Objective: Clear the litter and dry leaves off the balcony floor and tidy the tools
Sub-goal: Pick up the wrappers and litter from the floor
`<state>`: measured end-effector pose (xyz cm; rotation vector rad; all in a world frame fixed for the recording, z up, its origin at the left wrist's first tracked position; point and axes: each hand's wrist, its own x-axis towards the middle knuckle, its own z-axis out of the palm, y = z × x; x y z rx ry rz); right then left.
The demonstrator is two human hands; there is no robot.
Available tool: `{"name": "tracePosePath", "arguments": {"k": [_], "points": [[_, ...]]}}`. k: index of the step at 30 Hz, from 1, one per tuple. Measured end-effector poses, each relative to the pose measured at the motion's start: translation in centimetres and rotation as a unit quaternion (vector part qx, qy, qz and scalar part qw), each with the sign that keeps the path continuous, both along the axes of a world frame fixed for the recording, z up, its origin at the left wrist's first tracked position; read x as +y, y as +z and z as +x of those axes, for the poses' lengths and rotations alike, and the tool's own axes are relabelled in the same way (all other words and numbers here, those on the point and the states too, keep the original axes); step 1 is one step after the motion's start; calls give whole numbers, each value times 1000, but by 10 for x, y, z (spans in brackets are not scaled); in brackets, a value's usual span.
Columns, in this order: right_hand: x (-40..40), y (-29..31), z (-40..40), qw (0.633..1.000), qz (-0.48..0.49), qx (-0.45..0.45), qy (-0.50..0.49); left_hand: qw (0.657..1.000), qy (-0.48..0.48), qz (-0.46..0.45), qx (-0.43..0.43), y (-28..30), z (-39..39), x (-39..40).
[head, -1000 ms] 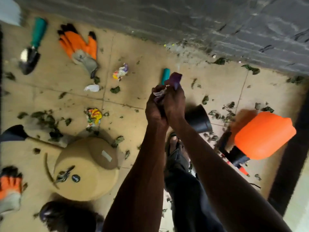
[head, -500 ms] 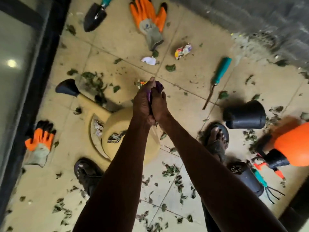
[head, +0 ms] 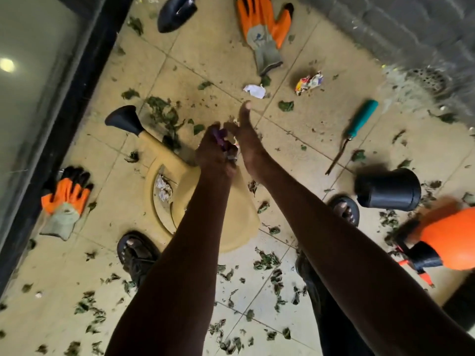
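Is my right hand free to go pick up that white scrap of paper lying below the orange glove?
Probably yes. The right hand is open and holds nothing, and the white paper scrap lies on bare tile just beyond its fingertips.

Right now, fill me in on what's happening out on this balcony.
A person stands over a tan watering can lying on the floor. The left hand grips crumpled purple litter; the right hand is open beside it. Dry leaves, a white paper scrap, a colourful wrapper and scattered tools remain on the tiles.
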<state>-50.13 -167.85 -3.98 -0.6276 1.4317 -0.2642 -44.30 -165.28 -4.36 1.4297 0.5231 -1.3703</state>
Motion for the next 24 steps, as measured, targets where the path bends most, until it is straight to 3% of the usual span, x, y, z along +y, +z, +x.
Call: {"name": "tracePosePath", "arguments": {"k": [1, 3, 4, 6, 9, 11, 12, 14, 17, 19, 21, 24], "points": [[-7, -1, -9, 998, 0, -18, -66, 1000, 5, 23, -20, 3, 8, 2], [-15, -25, -22, 988, -83, 94, -95, 999, 37, 14, -3, -1, 28, 3], [-16, -36, -30, 973, -142, 178, -36, 999, 50, 6, 11, 1, 32, 2], [-14, -55, -39, 936, -188, 261, 142, 999, 40, -6, 26, 4, 35, 3], [-11, -73, -42, 841, -252, 263, 399, 999, 24, -5, 37, 4, 36, 1], [-8, -86, -41, 778, -303, 259, 485, 999, 23, -11, 40, -6, 34, 3], [-9, -91, -41, 764, -308, 262, 504, 999, 24, -10, 42, -10, 33, 3], [-14, -93, -39, 765, -302, 274, 498, 999, 14, 3, 40, -15, 30, 1], [-32, -86, -33, 841, -292, 299, 343, 999, 20, -6, 43, -18, 28, -6], [-52, -80, -30, 871, -291, 300, 259, 999, 20, -10, 43, -18, 28, -12], [-74, -77, -30, 860, -294, 309, 280, 999, 17, -13, 45, -19, 29, -18], [-100, -84, -33, 774, -317, 352, 421, 998, 15, -25, 50, -23, 29, -26]]}}
